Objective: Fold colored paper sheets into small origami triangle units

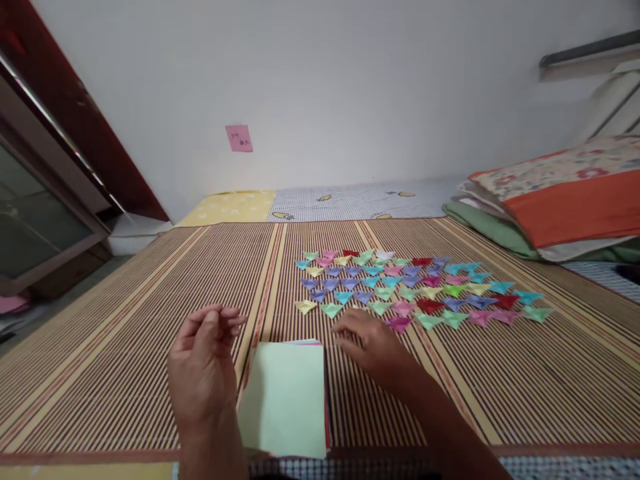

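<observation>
A stack of coloured paper sheets (pixel 287 400) lies on the striped mat, a pale green sheet on top and pink and red edges showing beneath. My left hand (pixel 203 363) is raised just left of the stack, its fingers curled and the thumb against the index finger, with nothing visible in it. On the other side, my right hand (pixel 370 343) hovers near the stack's upper right corner, thumb and fingers apart and holding nothing visible. Beyond it, several rows of small folded paper pieces (pixel 383 293) in many colours are laid out, the nearest row partly hidden by this hand.
The striped mat (pixel 125 347) covers the bed surface up to a patterned sheet (pixel 345 203) at the wall. Folded bedding (pixel 570 207) is piled at the right. A pink note (pixel 239 138) sticks to the wall, and a dark red frame (pixel 95 113) stands at the left.
</observation>
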